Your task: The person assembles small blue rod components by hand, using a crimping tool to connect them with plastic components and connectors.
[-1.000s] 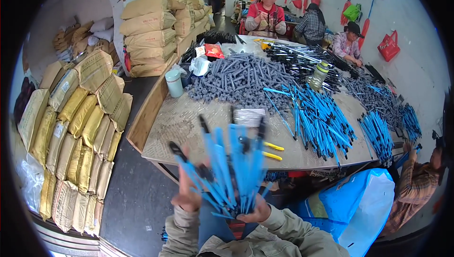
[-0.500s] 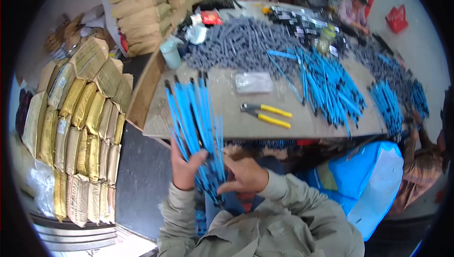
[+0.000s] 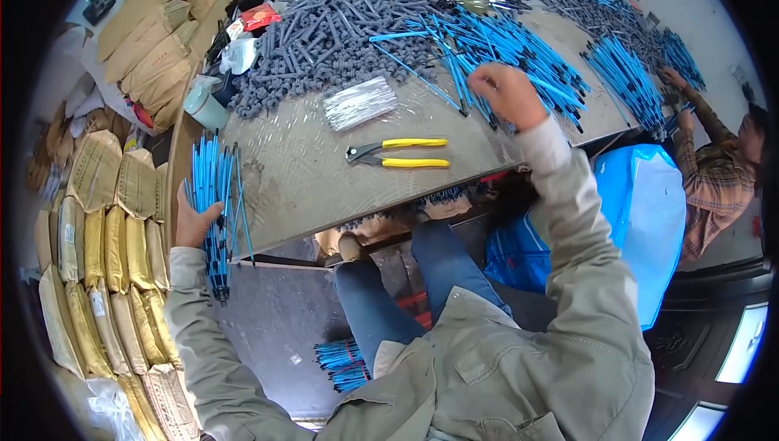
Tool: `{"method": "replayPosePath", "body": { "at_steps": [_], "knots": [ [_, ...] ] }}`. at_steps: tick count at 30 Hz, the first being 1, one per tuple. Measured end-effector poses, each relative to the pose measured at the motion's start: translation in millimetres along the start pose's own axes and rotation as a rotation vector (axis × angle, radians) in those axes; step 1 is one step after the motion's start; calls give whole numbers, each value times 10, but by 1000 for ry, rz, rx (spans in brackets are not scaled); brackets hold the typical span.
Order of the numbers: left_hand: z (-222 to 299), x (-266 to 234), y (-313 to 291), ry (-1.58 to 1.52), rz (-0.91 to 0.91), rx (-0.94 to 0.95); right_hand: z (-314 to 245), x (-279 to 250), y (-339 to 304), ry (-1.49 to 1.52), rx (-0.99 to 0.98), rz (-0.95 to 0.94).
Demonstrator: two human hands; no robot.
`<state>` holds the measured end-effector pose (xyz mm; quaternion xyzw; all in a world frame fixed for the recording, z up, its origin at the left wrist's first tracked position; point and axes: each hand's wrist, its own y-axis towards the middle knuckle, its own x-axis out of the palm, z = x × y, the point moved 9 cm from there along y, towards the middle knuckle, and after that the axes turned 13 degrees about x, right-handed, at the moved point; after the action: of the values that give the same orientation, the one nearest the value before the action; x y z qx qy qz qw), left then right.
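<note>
Blue, slim, black-tipped rods form a loose bundle [image 3: 212,177] at the near-left corner of the tabletop [image 3: 284,197], gripped by the left hand [image 3: 193,224]; they look light, stiff and apt to slide, best held round the middle. Arm extended, the right hand [image 3: 513,94] hovers, fingers bent, by a pile of similar rods [image 3: 531,51]; whether it pinches one cannot be told.

I get a bright, fairly even picture, with white glare on the silvery bundle [image 3: 361,103] and brilliant light panes [image 3: 742,345] at lower right. Beneath the surface [image 3: 284,185], shadow deepens. My fisheye bends edges toward its black rim; the blue rods [image 3: 209,173] read clearly.
</note>
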<state>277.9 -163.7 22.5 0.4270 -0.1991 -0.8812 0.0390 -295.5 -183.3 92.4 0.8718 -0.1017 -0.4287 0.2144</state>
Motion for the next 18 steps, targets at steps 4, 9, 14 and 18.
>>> {"method": "replayPosePath", "body": {
  "at_steps": [4, 9, 14, 18],
  "knots": [
    [33, 140, 11, 126, -87, -83, 321, 164, 490, -268, 108, -24],
    [295, -97, -118, 384, -30, -97, 561, 530, 781, -729, 173, -12],
    [1278, -329, -253, 331, 91, 197, 574, 334, 780, -586, 195, 28],
    [1950, 314, -550, 187, -115, 477, 660, 548, 681, -734, -34, 187]
  ]
}}
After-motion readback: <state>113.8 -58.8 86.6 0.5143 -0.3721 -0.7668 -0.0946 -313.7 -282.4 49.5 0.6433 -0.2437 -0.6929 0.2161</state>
